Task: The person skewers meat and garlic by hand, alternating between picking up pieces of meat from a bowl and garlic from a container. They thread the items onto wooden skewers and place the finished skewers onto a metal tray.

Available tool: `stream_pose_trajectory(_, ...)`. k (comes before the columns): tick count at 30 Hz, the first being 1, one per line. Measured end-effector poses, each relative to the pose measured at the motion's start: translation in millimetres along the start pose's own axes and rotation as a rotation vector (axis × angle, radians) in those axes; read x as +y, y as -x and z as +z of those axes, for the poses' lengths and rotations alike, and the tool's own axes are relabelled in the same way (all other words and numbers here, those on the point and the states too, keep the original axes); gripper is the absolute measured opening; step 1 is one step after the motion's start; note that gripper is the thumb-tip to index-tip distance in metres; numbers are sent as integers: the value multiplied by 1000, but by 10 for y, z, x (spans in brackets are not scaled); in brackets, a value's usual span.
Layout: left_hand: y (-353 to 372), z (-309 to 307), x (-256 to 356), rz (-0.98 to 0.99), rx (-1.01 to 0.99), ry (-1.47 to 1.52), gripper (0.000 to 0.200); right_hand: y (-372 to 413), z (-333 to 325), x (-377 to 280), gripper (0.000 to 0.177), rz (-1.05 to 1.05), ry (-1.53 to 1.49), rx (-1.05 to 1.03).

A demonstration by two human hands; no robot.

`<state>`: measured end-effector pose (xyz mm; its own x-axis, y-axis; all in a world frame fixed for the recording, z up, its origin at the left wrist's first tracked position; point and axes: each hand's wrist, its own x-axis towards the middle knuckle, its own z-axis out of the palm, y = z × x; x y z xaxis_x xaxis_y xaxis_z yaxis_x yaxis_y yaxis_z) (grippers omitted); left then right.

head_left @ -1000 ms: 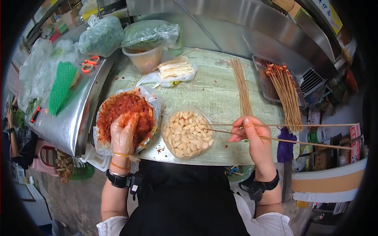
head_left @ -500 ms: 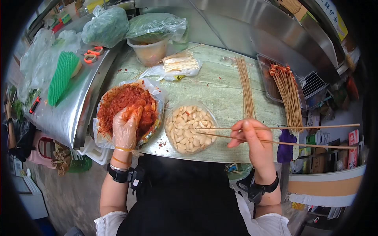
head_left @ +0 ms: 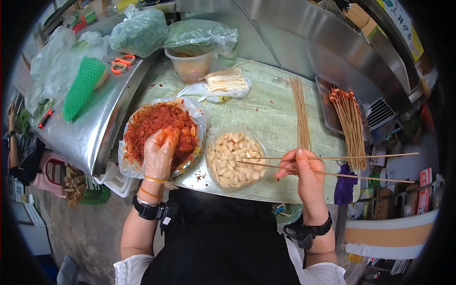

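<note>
My left hand, in a clear plastic glove, has its fingers pressed together in the red, sauce-covered food in a lined bowl. Whatever they pinch is hidden by sauce. My right hand is bare and closed on two thin wooden skewers, which spread apart slightly. Their left ends lie over a clear container of peeled garlic cloves, between my hands. Behind my right hand, a bundle of bare skewers lies on the table.
Filled skewers rest in a tray at right, near a purple cloth. White sticks lie on plastic, before a tub. Scissors and green netting are on the metal counter. Another person's arm shows far left.
The view has shifted, so the table items appear lower and farther right. My right hand still holds the two skewers, and my left fingers remain in the red food.
</note>
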<state>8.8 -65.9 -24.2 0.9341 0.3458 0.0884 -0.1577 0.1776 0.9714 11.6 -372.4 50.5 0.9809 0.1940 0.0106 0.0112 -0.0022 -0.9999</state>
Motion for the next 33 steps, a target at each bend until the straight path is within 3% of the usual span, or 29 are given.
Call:
stream_pose_trajectory(3,29,36,137,-68,-68,82,21,-45,55,-100,36,-81,-8,29)
stream_pose_trajectory(6,81,93,339,-179,-197,92,29,-113,224,-231,35,-180,-63,-86)
stream_pose_trajectory(9,122,78,405,-175,-283,169,36,-177,422,-350,33,-337,93,-250)
stream_pose_trajectory(11,139,68,406,-110,-387,45,39,-208,543,-383,27,-387,144,-292)
stream_pose_trajectory(14,188,83,342,-148,-364,178,44,-229,679,-399,17,-487,238,-348)
stream_pose_trajectory(16,207,88,388,-117,-376,115,46,-241,722,-389,15,-592,337,-382)
stream_pose_trajectory(22,228,50,389,-152,-310,28,35,-180,777,-486,12,-587,434,-377)
stream_pose_trajectory(24,230,114,399,-33,-298,-321,31,-223,786,-455,11,-616,439,-392)
stream_pose_trajectory(29,257,138,267,56,-223,-236,31,-211,826,-464,10,-624,443,-391)
stream_pose_trajectory(31,254,158,315,-156,-163,69,31,-189,812,-453,14,-617,371,-337)
stream_pose_trajectory(32,238,161,308,-151,-160,65,31,-171,794,-441,14,-623,367,-339)
stream_pose_trajectory(33,213,154,276,-197,-129,275,30,-148,761,-420,17,-573,247,-284)
